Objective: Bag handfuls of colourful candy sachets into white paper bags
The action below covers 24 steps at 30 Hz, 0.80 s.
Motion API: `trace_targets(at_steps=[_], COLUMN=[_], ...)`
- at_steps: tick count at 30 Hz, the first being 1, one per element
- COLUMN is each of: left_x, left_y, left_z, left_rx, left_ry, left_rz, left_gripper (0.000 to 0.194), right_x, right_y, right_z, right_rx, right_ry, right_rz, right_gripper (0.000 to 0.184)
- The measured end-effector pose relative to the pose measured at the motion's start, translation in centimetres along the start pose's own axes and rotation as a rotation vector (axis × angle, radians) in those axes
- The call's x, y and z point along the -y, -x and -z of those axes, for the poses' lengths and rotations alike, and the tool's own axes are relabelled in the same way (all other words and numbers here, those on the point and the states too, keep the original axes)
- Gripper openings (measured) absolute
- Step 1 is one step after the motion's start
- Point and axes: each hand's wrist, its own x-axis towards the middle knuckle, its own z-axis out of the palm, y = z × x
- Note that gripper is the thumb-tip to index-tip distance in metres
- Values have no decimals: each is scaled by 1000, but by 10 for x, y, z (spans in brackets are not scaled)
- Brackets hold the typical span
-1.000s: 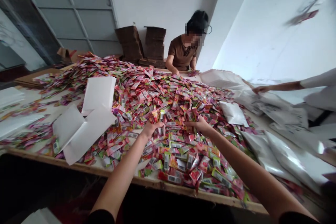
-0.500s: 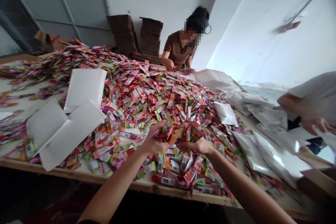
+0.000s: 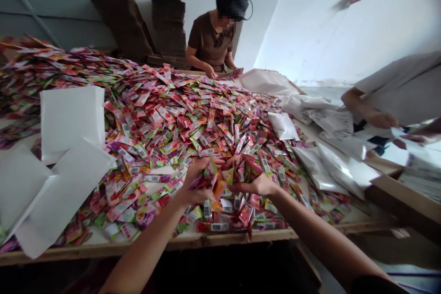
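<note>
A big heap of small colourful sachets (image 3: 179, 115) covers the wooden table (image 3: 220, 239). My left hand (image 3: 193, 186) and my right hand (image 3: 257, 183) are cupped together around a bunch of sachets (image 3: 227, 174), lifted a little above the heap near the table's front edge. Both hands have their fingers curled around the bunch.
White envelopes (image 3: 65, 119) lie on the heap at the left, silvery pouches (image 3: 330, 170) at the right. A person in a brown shirt (image 3: 212, 39) works at the far side. Another person's arm (image 3: 375, 115) reaches in from the right. Folded cardboard (image 3: 148, 23) leans on the wall.
My hands went from lying spread on the heap to scooping a bunch of sachets up between them. The view has swung to the right and down.
</note>
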Motion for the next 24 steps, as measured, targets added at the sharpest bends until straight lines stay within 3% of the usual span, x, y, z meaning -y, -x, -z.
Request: trace_targets(at_steps=[5, 7, 10, 13, 16, 18, 20, 24], left_x=[14, 23, 33, 32, 24, 24, 29, 41], left_y=[2, 4, 9, 14, 15, 15, 16, 26], left_z=[-3, -5, -4, -2, -9, -22, -36, -48], left_rx=[13, 69, 57, 151, 347, 426, 498, 627], left_ry=[-15, -25, -83, -126, -124, -150, -194, -218], left_rz=[-155, -165, -123, -74, -104, -120, -122, -99], left_gripper=[46, 48, 47, 28, 16, 15, 19, 24], right_x=[-3, -12, -34, -58, -79, -92, -104, -120], right_y=[7, 10, 7, -22, -74, -109, -133, -144], right_z=[-7, -9, 1, 24, 31, 19, 0, -19], right_rx=[26, 57, 54, -23, -57, 1, 64, 65], right_ry=[13, -14, 103, 399, 711, 922, 1115, 1188], right_rz=[-13, -46, -108, -120, -59, -7, 30, 76], right_gripper=[40, 41, 30, 15, 22, 30, 27, 20])
